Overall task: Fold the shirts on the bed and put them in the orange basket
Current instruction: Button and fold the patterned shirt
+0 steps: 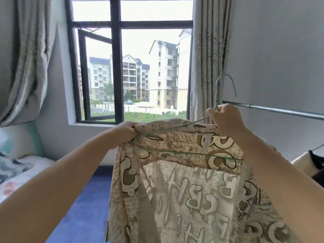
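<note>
The left hand [127, 130] is pinching the shirt [184, 181] at its left shoulder, fingers bunched tight on the cloth, while the right hand [226, 118] is curling round the neck of the wire hanger [218, 95], just under the hook, and holding it up. Both arms are reaching forward and upward at about chest height, the left nearly straight, the right bent slightly with the wrist cocked toward the rail [280, 110]. The shirt is hanging between the hands in front of the person, its beige lettered cloth draping down out of view at the bottom, with the hanger's green bar [192, 153] showing through the fabric. The step in hand looks to be getting the shirt off the hanger. To do that well, the person would probably want to be keeping the hanger steady with the right hand and sliding the left shoulder outward and down over the hanger's end, rather than tugging, since thin cloth may be catching on the wire tip. Once one shoulder is free the other should be slipping off easily. The bed [21, 172] is lying to the left, below a curtain [28, 58], and the window [131, 67] is facing ahead. The basket is not showing here, so folding and stowing are not yet done.
</note>
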Motion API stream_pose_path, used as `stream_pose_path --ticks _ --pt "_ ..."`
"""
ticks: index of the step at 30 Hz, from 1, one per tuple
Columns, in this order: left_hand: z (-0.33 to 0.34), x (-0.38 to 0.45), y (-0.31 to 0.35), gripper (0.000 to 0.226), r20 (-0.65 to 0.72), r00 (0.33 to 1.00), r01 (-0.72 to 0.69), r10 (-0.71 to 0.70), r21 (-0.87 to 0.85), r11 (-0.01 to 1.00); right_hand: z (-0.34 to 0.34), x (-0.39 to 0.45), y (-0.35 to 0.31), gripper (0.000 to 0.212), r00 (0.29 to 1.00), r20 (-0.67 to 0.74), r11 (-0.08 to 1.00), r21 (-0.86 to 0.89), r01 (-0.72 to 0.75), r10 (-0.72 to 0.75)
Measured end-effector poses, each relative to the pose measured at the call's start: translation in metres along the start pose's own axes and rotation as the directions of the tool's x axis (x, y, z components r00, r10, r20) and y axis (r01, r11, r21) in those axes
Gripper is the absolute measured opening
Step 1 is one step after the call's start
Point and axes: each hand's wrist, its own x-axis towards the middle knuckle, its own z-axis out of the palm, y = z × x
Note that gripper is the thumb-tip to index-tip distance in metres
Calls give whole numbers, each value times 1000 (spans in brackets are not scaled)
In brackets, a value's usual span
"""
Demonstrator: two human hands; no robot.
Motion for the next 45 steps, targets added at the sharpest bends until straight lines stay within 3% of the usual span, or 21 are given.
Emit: stream_pose_path --ticks 3,5,6,8,10,14,16,18,19,21,23,24,25,27,30,31,33,37,40,43,45 --pt "-9 11 0 10 180 984 60 -7 -292 954 8 12 17 41 995 79 976 202 -82 68" --pt "-10 20 -5 28 269 962 169 -43 -465 869 15 15 30 43 984 114 922 349 -168 136" --pt "-9 24 -4 26 264 962 193 -68 -485 853 19 16 37 44 974 142 872 435 -223 177" --pt "-4 31 0 14 185 973 218 -137 -549 807 29 15 48 44 938 232 712 611 -346 257" --pt "4 42 7 25 79 983 179 -166 -615 768 44 11 56 41 906 283 554 721 -417 314" --pt "22 58 18 40 -113 969 66 -219 -737 673 80 7 45 34 864 258 219 900 -377 432" --pt "31 60 18 42 -193 946 22 -262 -765 643 93 8 35 31 820 204 118 943 -312 535" --pt "34 69 11 36 -317 902 -46 -293 -745 666 104 12 29 27 766 138 121 955 -271 628" --pt "34 77 4 28 -425 867 -98 -261 -658 746 112 15 29 25 748 109 155 949 -274 655" --pt "33 83 -12 20 -688 725 -192 -26 -239 952 126 19 35 22 741 55 294 896 -332 670" --pt "37 87 -23 28 -723 600 -391 342 109 914 146 19 48 22 757 29 437 802 -407 653" --pt "40 85 -25 26 -683 600 -470 417 121 875 156 15 53 23 772 44 501 738 -453 634" --pt "42 87 -24 25 -639 629 -499 443 106 860 165 11 59 24 784 74 562 656 -504 617" --pt "43 91 -33 26 -545 751 -484 373 -70 872 190 -5 73 25 767 180 605 516 -606 615" --pt "48 88 -67 33 -349 922 -330 166 -486 809 225 -42 98 20 669 394 593 312 -742 630" --pt "49 84 -77 35 -294 947 -287 132 -584 760 229 -54 103 22 644 445 651 162 -742 623" --pt "53 76 -104 32 -243 965 -238 101 -642 728 249 -88 117 30 548 553 700 -94 -707 628" --pt "48 71 -143 30 -189 980 -176 64 -665 726 279 -152 154 29 329 621 601 -295 -743 711" --pt "40 66 -166 32 -110 991 -135 82 -674 726 291 -192 163 30 143 699 577 -438 -690 701" --pt "31 59 -173 32 -87 995 -92 45 -687 720 302 -207 160 30 110 741 644 -489 -588 663" --pt "22 54 -173 29 -59 996 -87 64 -687 722 313 -203 141 16 102 805 685 -423 -593 585"
